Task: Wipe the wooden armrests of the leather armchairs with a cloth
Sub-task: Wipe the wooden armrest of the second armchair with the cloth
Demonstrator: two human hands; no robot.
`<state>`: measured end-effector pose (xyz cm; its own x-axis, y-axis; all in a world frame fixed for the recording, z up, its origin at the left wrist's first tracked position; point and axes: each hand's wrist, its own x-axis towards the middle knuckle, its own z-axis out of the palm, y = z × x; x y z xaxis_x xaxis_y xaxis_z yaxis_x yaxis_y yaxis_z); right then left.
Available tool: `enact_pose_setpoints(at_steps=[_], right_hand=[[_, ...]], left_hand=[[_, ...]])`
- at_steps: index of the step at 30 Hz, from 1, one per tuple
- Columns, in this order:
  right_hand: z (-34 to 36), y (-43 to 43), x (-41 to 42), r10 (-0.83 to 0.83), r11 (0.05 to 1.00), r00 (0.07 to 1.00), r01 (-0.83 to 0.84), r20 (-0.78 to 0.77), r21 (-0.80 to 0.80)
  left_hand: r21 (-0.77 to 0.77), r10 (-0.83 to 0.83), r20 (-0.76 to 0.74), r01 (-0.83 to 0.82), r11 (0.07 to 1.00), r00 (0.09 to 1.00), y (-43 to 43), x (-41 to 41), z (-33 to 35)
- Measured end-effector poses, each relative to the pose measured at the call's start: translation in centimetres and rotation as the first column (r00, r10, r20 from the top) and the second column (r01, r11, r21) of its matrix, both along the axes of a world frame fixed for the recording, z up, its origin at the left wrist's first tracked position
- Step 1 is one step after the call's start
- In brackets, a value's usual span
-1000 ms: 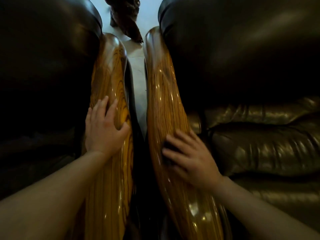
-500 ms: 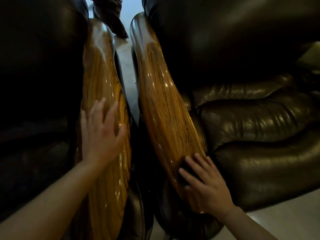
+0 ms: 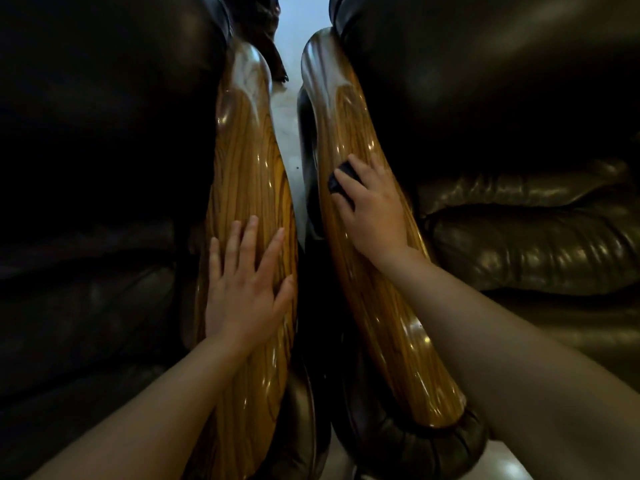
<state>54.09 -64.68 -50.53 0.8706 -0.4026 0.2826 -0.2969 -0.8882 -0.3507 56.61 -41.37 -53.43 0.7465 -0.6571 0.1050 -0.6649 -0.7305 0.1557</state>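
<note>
Two dark leather armchairs fill the view, the left armchair (image 3: 97, 168) and the right armchair (image 3: 502, 133), standing side by side with a narrow strip of pale floor (image 3: 289, 133) between them. The right one shows wrinkled, glossy seat cushions; the left is mostly lost in shadow.

Along the inner edge of each runs a long, glossy wooden armrest with bold grain. The left armrest (image 3: 242, 174) and the right armrest (image 3: 349, 133) lie near each other, apart, both darker at their rounded far ends.

A dark brown object (image 3: 270, 39) sits on the floor beyond the left armrest's far end; what it is cannot be told.

The left hand (image 3: 244, 289) lies flat on the left armrest, fingers spread wide and holding nothing.

The right hand (image 3: 372, 206) presses down on the right armrest, roughly halfway along it, fingers curved over a small dark cloth (image 3: 341, 180). The cloth peeks out beneath the fingertips, flat against the wood.
</note>
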Motion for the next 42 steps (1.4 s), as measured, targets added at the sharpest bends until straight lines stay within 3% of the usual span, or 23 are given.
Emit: enact_pose_setpoints(at_steps=[3, 6, 9, 11, 14, 18, 21, 28, 34, 42], right_hand=[[-1.9, 1.1, -4.8, 0.243, 0.958, 0.97, -0.241, -0.006, -0.153], [-4.3, 1.5, -11.4, 0.519, 0.826, 0.851, -0.523, -0.082, -0.207], [-5.0, 2.0, -15.5, 0.652, 0.681, 0.718, -0.696, -0.245, -0.228], [-4.0, 2.4, -15.9, 0.668, 0.634, 0.677, -0.735, -0.31, -0.239], [-0.5, 3.2, -14.0, 0.595, 0.726, 0.733, -0.666, -0.33, -0.171], [5.5, 5.8, -11.7, 0.406, 0.903, 0.853, -0.43, -0.328, -0.002], [10.4, 7.9, -11.0, 0.326, 0.945, 0.907, -0.318, -0.266, 0.076], [20.5, 13.1, -11.9, 0.247, 0.948, 0.964, -0.219, -0.098, 0.232], [26.0, 17.1, -13.8, 0.3, 0.926, 0.95, -0.27, -0.083, 0.264], [29.4, 16.4, -14.0, 0.426, 0.869, 0.9, -0.378, -0.094, 0.32]], left_hand=[[-0.005, -0.002, 0.007, 0.002, 1.0, 1.0, 0.0, 0.1, -0.2], [0.001, 0.005, -0.003, -0.005, 1.0, 1.0, 0.1, 0.0, -0.2], [-0.004, -0.004, -0.081, 0.004, 1.0, 0.997, 0.2, -0.2, 0.6], [-0.027, -0.011, -0.156, 0.007, 1.0, 0.988, 0.8, -0.5, 1.7], [-0.017, 0.01, -0.235, -0.015, 1.0, 0.972, 3.1, -1.6, 4.0], [0.039, 0.094, -0.324, -0.086, 0.996, 0.941, 6.2, -3.1, 7.8], [0.057, 0.107, -0.333, -0.094, 0.994, 0.937, 7.8, -4.1, 11.1], [0.035, 0.119, -0.322, -0.113, 0.993, 0.939, 12.0, -7.4, 17.4], [0.02, 0.128, -0.297, -0.129, 0.992, 0.946, 15.0, -10.7, 21.9], [-0.007, 0.305, -0.295, -0.321, 0.947, 0.906, 15.2, -14.2, 25.8]])
